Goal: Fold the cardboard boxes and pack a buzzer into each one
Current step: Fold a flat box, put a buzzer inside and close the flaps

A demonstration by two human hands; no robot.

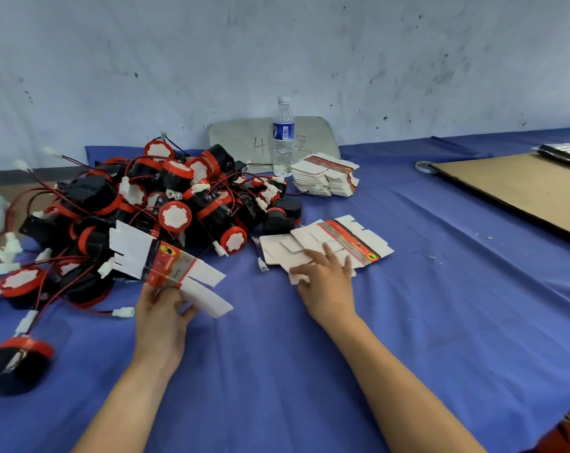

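Note:
My left hand (161,317) grips a flat, unfolded cardboard box (166,263), white with a red and black printed band, held tilted above the blue cloth. My right hand (326,282) rests with spread fingers on a small pile of flat box blanks (352,238) lying on the cloth. A big heap of black and red buzzers (166,204) with red-black wires and white plugs lies at the left. One more buzzer (15,364) sits apart near the left edge. A taller stack of flat blanks (326,176) stands behind, by the bottle.
A water bottle (283,135) stands at the back in front of a grey board (241,138) against the wall. A brown cardboard sheet (518,188) lies at the right, with a tape roll (424,166) at its corner. Blue cloth (440,305) covers the table.

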